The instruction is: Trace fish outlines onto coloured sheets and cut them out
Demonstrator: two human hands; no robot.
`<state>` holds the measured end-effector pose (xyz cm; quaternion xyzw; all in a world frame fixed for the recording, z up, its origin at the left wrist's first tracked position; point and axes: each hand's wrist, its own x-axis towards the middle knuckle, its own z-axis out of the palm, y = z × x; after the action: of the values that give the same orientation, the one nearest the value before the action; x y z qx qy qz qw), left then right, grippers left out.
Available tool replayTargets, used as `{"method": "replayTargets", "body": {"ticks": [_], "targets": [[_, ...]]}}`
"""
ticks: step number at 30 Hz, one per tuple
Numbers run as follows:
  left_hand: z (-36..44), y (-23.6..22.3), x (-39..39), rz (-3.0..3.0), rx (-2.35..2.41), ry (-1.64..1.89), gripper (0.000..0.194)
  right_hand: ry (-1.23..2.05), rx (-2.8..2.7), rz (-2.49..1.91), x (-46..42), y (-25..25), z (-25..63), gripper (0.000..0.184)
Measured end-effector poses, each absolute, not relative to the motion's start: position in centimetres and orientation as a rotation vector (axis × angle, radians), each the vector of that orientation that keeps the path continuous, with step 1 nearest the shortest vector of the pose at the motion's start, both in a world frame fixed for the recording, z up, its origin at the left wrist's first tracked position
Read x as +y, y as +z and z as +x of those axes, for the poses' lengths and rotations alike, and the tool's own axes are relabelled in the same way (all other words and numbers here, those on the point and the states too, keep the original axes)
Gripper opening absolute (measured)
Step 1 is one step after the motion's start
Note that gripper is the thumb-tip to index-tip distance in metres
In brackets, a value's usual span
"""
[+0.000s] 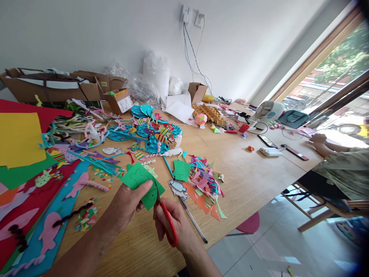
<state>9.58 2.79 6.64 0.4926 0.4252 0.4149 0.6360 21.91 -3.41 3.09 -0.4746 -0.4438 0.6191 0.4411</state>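
My left hand [131, 200] pinches a sheet of green paper [138, 175] with pencilled outlines drawn on it. Red-handled scissors [168, 221] are gripped in my right hand [173, 219], their blades across the paper's right part. Just beyond lies a smaller green paper piece [181, 170]. Beside it are grey-and-white paper fish cutouts [178, 189] and a pen [193, 221] slanting toward the table edge. A heap of colourful paper scraps [203, 177] spreads to the right of these. Pink paper fish [49, 231] with pipe cleaners rest on blue paper at the left.
Coloured sheets [20, 136] and pipe cleaners [83, 115] crowd the left. Blue decorated discs [144, 111] sit mid-table, with cardboard boxes [118, 100] and plastic bags [155, 73] by the wall. Farther right are a white fan [268, 111], phones [267, 141] and another person's hands [318, 139].
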Motion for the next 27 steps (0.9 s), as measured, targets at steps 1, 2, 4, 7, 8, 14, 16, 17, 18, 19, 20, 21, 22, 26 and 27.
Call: {"method": "replayTargets", "body": {"ticks": [1,2,4,7,8,14,16,17,18,19,20,21,22,26,27], "targets": [[9.61,6.61,2.78,1.122,0.981,0.949,0.027,1.539,-1.101,-1.172,-3.40,3.07,21.90,0.052],[9.62,6.59,2.77,1.123,0.985,0.947,0.027,1.540,-1.099,-1.167,-3.39,3.05,21.90,0.052],[9.56,6.58,2.80,1.137,0.983,0.939,0.027,1.545,-1.097,-1.162,-3.35,2.99,21.89,0.052],[9.34,6.56,2.90,1.175,0.957,0.914,0.026,1.535,-1.096,-1.179,-3.32,2.97,21.87,0.052],[9.26,6.54,2.93,1.190,0.944,0.908,0.026,1.529,-1.098,-1.189,-3.32,2.99,21.87,0.052],[9.13,6.57,2.84,1.188,0.948,0.890,0.025,1.503,-1.111,-1.226,-3.43,3.11,21.86,0.052],[9.23,6.67,2.74,1.176,0.954,0.889,0.026,1.494,-1.114,-1.226,-3.45,3.09,21.87,0.051],[9.29,6.70,2.70,1.170,0.959,0.890,0.026,1.490,-1.118,-1.225,-3.45,3.08,21.87,0.051],[9.35,6.70,2.68,1.164,0.964,0.893,0.026,1.487,-1.121,-1.224,-3.46,3.08,21.87,0.051],[9.41,6.68,2.66,1.156,0.970,0.898,0.027,1.486,-1.124,-1.222,-3.47,3.08,21.86,0.051],[9.46,6.64,2.65,1.150,0.975,0.906,0.027,1.487,-1.126,-1.220,-3.48,3.09,21.85,0.051],[9.50,6.58,2.65,1.149,0.976,0.913,0.027,1.488,-1.126,-1.218,-3.49,3.10,21.84,0.051],[9.53,6.51,2.65,1.152,0.972,0.920,0.027,1.489,-1.125,-1.217,-3.50,3.10,21.82,0.051],[9.54,6.29,2.60,1.162,0.955,0.932,0.026,1.495,-1.119,-1.229,-3.53,3.08,21.74,0.053],[9.54,6.26,2.58,1.161,0.951,0.930,0.026,1.495,-1.122,-1.230,-3.55,3.08,21.72,0.053]]}}
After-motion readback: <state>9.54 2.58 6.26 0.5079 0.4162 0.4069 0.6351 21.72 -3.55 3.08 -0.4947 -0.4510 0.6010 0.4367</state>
